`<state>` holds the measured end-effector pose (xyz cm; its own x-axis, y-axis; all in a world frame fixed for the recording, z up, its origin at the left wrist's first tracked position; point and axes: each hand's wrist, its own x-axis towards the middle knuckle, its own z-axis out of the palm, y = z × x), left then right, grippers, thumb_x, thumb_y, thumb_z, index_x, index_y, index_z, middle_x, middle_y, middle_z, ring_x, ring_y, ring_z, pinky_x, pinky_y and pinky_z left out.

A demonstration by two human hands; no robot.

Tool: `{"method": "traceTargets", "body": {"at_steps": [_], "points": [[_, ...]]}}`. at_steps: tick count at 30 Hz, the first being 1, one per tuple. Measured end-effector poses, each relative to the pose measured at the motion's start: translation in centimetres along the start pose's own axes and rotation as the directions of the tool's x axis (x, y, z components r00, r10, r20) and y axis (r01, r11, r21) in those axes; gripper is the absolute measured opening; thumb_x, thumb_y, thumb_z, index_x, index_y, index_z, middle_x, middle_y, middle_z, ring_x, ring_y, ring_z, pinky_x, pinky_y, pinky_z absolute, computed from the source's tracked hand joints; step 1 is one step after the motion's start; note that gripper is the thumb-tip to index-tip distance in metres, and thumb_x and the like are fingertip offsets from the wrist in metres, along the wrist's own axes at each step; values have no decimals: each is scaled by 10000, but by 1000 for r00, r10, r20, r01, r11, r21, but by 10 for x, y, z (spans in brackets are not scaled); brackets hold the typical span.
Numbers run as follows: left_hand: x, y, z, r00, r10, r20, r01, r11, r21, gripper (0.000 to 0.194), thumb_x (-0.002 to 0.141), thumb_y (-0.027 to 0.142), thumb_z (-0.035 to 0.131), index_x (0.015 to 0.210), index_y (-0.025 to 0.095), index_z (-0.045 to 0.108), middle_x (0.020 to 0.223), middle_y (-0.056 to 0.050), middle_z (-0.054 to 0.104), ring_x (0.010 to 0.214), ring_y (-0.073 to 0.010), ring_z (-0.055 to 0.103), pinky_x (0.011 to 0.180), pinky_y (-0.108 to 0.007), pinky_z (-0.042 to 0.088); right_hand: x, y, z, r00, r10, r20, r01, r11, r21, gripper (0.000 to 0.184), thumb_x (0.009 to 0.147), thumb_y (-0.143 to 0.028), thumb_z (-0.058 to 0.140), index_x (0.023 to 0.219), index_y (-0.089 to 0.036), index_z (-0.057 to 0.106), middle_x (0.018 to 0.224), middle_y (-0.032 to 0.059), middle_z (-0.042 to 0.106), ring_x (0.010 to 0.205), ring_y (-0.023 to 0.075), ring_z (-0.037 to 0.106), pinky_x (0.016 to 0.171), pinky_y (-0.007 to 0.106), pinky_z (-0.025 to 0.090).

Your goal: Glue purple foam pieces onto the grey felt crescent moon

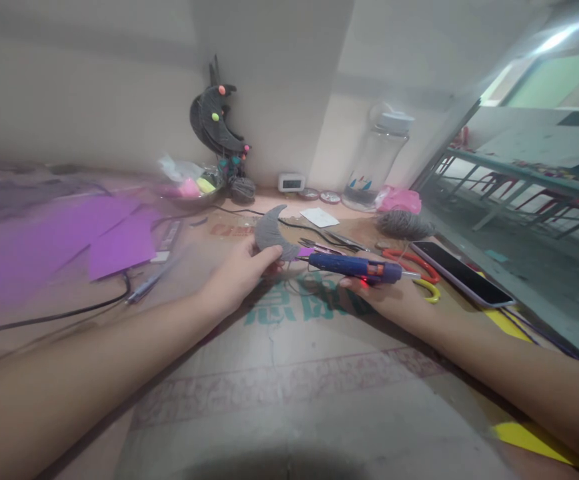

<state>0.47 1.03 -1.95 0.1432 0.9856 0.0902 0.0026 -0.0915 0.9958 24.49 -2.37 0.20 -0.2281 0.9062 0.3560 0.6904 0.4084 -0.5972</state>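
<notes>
My left hand (252,267) is closed on a grey yarn-wrapped crescent moon (270,230), its thumb lying across the lower part. In my right hand (376,293) is a blue glue gun (342,265) with a small red light lit near the grip. The gun's nozzle points left and comes close to the moon's lower tip; whether they touch I cannot tell. A small purple piece (306,253) shows just behind the nozzle. Beyond my right hand lie scissors (426,290) with orange and yellow handles.
A phone (462,273) lies at the right edge near a grey yarn ball (404,225). Against the wall stand a clear bottle (376,167), a small clock (291,183) and dark moon ornaments (214,123). Purple sheets (119,247) and a black cable (94,308) are at left.
</notes>
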Motion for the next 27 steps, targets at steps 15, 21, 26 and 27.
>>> {"method": "traceTargets", "body": {"at_steps": [15, 21, 26, 27], "points": [[1, -1, 0, 999, 27, 18, -27, 999, -31, 138, 788, 309, 635, 842, 189, 593, 686, 25, 615, 619, -125, 546, 598, -235, 421, 0, 8, 1, 999, -1, -51, 1, 1000, -17, 294, 786, -555, 659, 746, -270, 598, 726, 38, 694, 707, 260, 672, 646, 369, 557], [1, -3, -1, 999, 29, 22, -29, 999, -42, 130, 797, 299, 636, 859, 194, 592, 701, 33, 611, 620, -118, 540, 589, -228, 418, 1, 10, 0, 998, 6, -64, -9, 999, -36, 296, 782, -550, 653, 722, -269, 582, 723, 40, 702, 705, 264, 681, 644, 369, 570], [1, -2, 0, 1000, 17, 15, -16, 999, -44, 129, 792, 289, 636, 862, 196, 581, 701, 31, 611, 615, -119, 536, 584, -230, 416, 1, 12, 1, 998, 10, -64, -10, 1000, 4, 281, 783, -540, 666, 734, -273, 593, 714, 29, 705, 712, 255, 693, 655, 354, 585], [1, -2, 1, 1000, 18, 17, -17, 999, -41, 129, 793, 291, 634, 861, 196, 579, 698, 31, 608, 615, -119, 535, 585, -231, 415, 1, 13, 1, 998, 13, -64, -12, 1000, 12, 281, 782, -538, 672, 737, -271, 596, 718, 28, 706, 717, 255, 694, 659, 353, 587]]}}
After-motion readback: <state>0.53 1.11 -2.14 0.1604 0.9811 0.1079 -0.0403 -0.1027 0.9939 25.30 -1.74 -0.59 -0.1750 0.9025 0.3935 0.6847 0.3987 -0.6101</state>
